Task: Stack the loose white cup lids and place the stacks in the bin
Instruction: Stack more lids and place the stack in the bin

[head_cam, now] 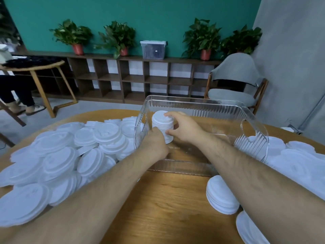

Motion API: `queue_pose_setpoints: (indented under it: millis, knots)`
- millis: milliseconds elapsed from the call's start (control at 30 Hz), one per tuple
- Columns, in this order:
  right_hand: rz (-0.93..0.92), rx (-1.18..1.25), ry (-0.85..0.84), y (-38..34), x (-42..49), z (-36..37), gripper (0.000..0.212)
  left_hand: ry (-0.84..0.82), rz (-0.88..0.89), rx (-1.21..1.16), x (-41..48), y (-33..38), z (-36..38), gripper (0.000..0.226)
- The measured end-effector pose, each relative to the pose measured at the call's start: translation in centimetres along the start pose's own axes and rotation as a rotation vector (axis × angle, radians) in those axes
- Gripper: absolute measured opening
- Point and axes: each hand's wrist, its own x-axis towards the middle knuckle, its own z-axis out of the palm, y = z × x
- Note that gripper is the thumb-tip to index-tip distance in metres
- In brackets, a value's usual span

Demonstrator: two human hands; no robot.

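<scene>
White stack of round plastic cup lids stands inside the clear ribbed plastic bin; left hand and right hand, forearms extended, clasp its sides.

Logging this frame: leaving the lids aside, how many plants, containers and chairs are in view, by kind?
Leafy plants: 4
Clear ribbed bin: 1
Lidded storage box: 1
Grey chair: 1
Total: 7

Wooden table bears loose lids, clear bin.
</scene>
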Motion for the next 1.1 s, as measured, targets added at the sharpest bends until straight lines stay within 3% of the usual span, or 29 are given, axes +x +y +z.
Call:
queue_pose_setpoints:
  millis: [267,500,767,933,1100]
  knots:
    - [0.064,-0.102,-0.016,-1.5,-1.5,-0.8,0.083,0.034,0.068,-0.019,-2.2,0.9,-1.4,0.037]
    - [-0.057,-0.192,0.132,-5.6,-9.9,-3.2,0.043,0.171,0.315,-0.188,-7.6,0.1,-3.8,0.048]
    - [-0.184,-0.026,0.19,-8.5,-19.8,2.6,0.035,0.265,0.548,-0.118,-16.1,-5.7,-3.9,0.034]
    - [-0.144,0.103,0.296,-10.1,-22.9,8.6,0.034,0.274,0.464,-0.181,-18.7,-9.2,-0.9,0.035]
    - [-0.098,0.146,0.273,-11.3,-20.8,10.4,0.038,0.322,0.384,-0.157,-18.7,-11.7,-0.3,0.039]
